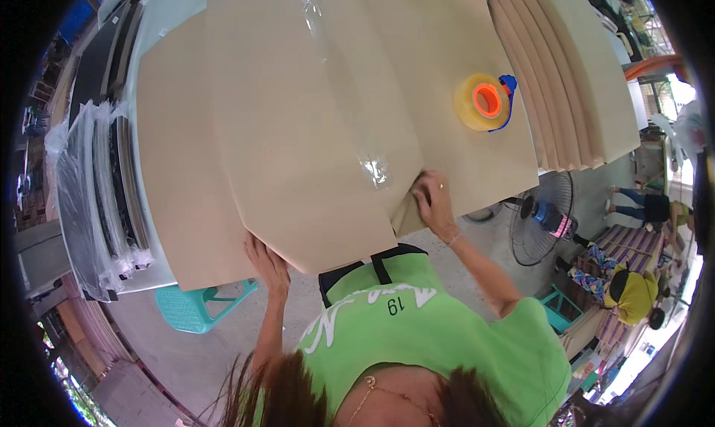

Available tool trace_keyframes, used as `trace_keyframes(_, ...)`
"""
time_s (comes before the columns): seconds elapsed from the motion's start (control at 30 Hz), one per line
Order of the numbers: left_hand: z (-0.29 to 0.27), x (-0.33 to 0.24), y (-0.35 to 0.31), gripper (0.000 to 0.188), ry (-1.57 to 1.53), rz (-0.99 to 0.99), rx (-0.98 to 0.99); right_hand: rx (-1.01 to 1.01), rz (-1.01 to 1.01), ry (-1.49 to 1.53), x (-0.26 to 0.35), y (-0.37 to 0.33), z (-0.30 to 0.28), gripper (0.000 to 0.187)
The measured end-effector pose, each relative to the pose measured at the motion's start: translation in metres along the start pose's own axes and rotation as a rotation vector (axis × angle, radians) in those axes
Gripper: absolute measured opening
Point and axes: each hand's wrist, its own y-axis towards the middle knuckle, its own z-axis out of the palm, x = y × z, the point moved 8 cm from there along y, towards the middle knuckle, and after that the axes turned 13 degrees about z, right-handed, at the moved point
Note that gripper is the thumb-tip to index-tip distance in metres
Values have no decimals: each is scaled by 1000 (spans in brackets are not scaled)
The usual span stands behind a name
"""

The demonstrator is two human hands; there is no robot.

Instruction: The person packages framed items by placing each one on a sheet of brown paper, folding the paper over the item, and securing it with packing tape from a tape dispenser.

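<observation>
A large brown cardboard sheet lies on the table in front of me, its panels folded over toward the middle. Strips of clear tape stick to its upper panel, one near me and one farther away. My right hand has its fingers curled on a folded corner of the cardboard at the near edge. Against the near left edge of the folded panel rests my left hand, fingers stretched out, some tips partly hidden by the board. A roll of clear tape with an orange core and blue cutter lies on the right panel.
Stacked folded cardboard sits on the right. Plastic-wrapped dark panels stand along the table's left side. A turquoise stool is below the table. A floor fan stands to the right, and beyond it are other people.
</observation>
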Motion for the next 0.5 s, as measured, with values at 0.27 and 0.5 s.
trace_keyframes(0.27,11,9,47,54,-103,584,779,860,-782,-449,11,21,20,43)
trace_keyframes(0.5,22,-2,59,67,-69,633,873,883,-858,-371,18,24,37,54)
